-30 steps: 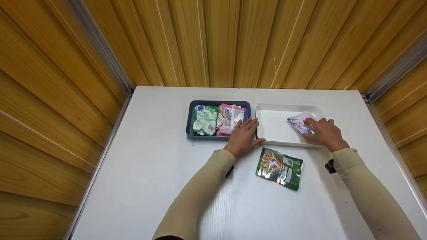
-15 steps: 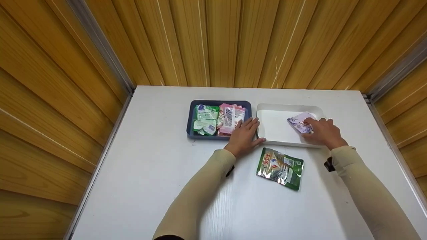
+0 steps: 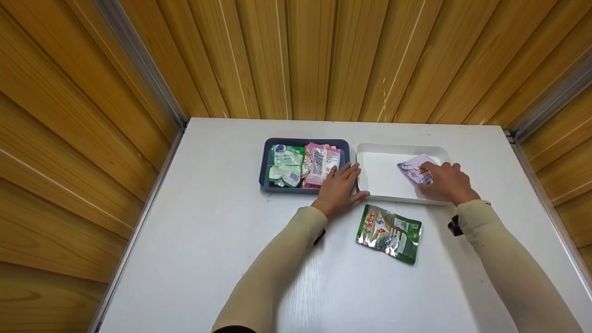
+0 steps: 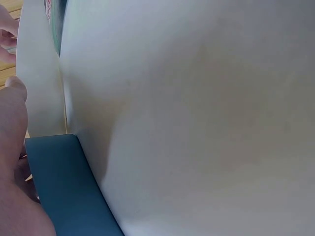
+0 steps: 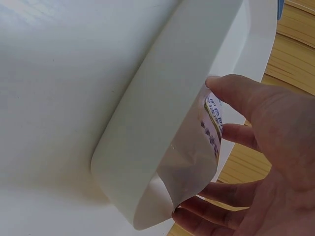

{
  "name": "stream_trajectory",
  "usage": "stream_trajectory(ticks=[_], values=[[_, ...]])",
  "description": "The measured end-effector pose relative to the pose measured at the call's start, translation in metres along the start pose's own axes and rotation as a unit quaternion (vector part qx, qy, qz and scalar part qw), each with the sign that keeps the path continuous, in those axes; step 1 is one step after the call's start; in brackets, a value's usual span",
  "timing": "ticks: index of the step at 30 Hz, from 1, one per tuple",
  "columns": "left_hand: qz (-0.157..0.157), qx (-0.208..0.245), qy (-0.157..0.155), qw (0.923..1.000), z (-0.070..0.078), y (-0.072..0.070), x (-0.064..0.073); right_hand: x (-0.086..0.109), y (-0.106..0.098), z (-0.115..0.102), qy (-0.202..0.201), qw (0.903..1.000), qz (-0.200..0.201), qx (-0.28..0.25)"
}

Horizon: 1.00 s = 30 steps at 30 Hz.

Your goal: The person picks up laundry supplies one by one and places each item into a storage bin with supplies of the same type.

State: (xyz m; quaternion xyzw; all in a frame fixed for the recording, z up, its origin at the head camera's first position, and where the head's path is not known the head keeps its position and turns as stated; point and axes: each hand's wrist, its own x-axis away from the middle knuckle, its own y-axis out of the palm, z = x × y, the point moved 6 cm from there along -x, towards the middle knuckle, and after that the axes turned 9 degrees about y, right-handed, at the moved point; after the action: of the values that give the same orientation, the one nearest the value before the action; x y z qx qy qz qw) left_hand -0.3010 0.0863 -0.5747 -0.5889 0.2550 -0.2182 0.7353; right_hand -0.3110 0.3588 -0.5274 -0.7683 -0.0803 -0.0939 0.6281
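Observation:
My left hand [image 3: 336, 188] lies with straight fingers over the neighbouring rims of the dark blue tray [image 3: 262, 171] and the white tray [image 3: 388, 148]. The thumb points along the white tray's near wall. Inside the white tray, at its right side, my right hand [image 3: 447, 181] grips a lavender packet [image 3: 413, 167] printed with purple flowers. In the right wrist view the thumb is at one edge of that packet [image 5: 189, 155] and the fingertips at the opposite edge. A green and silver foil pouch [image 3: 391, 233] lies flat on the table, in front of the white tray.
The dark blue tray holds green packets [image 3: 287, 162] on its left and a pile of pink packets [image 3: 319, 164] on its right. Behind the white table [image 3: 222, 222] stands a wood-panelled wall [image 3: 305, 60], with more panels at both sides.
Both hands, the packets and the trays stay almost where they were. The whole view shifts very slightly; my right wrist edges a little to the left.

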Motion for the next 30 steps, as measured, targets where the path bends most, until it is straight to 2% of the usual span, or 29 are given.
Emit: stream_trajectory(ticks=[9,19,30], values=[[0.005,0.011,0.002,0.9999,0.000,0.003,0.001,-0.004,0.004,0.001,-0.001,0.9999,-0.010,0.002],[-0.008,0.015,-0.002,0.9998,0.000,0.004,0.002,-0.009,0.009,0.000,0.011,0.9994,-0.030,-0.009],[-0.004,0.007,0.000,1.0000,0.000,0.000,0.001,-0.011,0.006,-0.001,0.047,0.9928,-0.106,-0.030]])
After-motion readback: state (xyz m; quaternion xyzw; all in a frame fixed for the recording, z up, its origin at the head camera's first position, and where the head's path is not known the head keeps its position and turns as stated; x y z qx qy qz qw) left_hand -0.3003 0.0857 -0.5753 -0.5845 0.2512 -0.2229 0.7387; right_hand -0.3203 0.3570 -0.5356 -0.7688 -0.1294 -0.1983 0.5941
